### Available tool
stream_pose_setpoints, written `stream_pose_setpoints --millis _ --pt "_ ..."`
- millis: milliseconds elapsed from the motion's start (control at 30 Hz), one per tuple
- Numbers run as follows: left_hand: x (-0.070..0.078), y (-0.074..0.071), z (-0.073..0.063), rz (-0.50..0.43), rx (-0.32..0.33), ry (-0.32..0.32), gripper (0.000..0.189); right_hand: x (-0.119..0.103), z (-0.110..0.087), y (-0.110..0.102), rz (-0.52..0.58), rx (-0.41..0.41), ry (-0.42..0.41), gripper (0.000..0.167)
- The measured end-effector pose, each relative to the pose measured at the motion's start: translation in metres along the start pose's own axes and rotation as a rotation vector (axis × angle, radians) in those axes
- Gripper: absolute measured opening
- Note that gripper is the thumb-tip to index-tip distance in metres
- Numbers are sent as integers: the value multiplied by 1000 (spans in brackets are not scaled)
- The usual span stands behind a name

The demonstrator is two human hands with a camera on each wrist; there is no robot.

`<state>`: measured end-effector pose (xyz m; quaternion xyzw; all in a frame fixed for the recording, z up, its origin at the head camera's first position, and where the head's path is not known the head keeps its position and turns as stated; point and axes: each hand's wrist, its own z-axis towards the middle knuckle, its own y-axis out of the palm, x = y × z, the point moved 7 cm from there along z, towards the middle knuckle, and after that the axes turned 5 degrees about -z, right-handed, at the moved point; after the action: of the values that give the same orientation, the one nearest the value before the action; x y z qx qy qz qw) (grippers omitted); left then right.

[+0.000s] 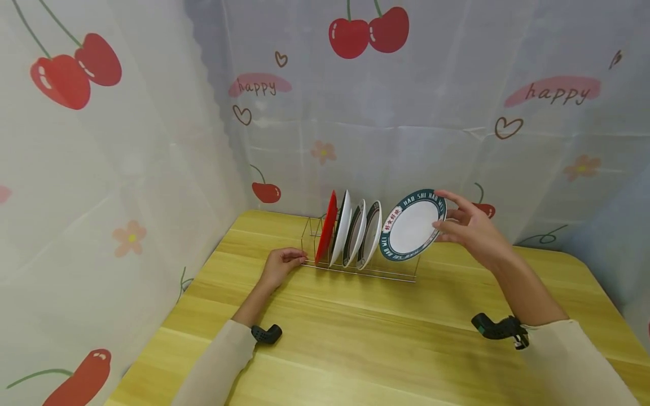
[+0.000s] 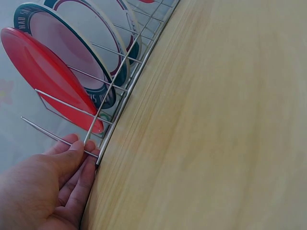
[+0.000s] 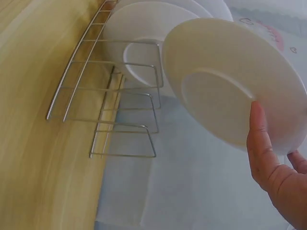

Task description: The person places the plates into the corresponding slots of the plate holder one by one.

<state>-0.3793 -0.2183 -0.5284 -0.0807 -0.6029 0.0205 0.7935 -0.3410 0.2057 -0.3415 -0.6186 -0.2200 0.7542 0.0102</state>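
Observation:
A wire dish rack [image 1: 386,275] holds a red plate [image 1: 326,228] and several white plates [image 1: 373,237], all on edge. My left hand [image 1: 282,266] pinches the rack's left front end; in the left wrist view the thumb and fingers [image 2: 72,175] meet at the wire. My right hand [image 1: 469,228] grips a white plate with a dark green lettered rim [image 1: 413,225] by its right edge. That plate is tilted, over the rack's right part, its face toward the head camera. The right wrist view shows its plain white back [image 3: 216,91] with a finger against it.
Below the rack is a light wood table [image 1: 355,338]. Plastic sheeting [image 1: 406,141] printed with cherries and hearts hangs close behind it and on the left. Bare wire slots [image 3: 124,127] stand at the rack's right end, beside the held plate.

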Motion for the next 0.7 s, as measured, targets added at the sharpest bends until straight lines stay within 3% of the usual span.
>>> stream_pose_setpoints --millis 300,700 --pt "1 0 0 2 -2 -15 12 -9 21 8 -118 -45 82 76" --pt "1 1 0 -5 -7 -3 12 -9 41 25 -136 -99 92 77"
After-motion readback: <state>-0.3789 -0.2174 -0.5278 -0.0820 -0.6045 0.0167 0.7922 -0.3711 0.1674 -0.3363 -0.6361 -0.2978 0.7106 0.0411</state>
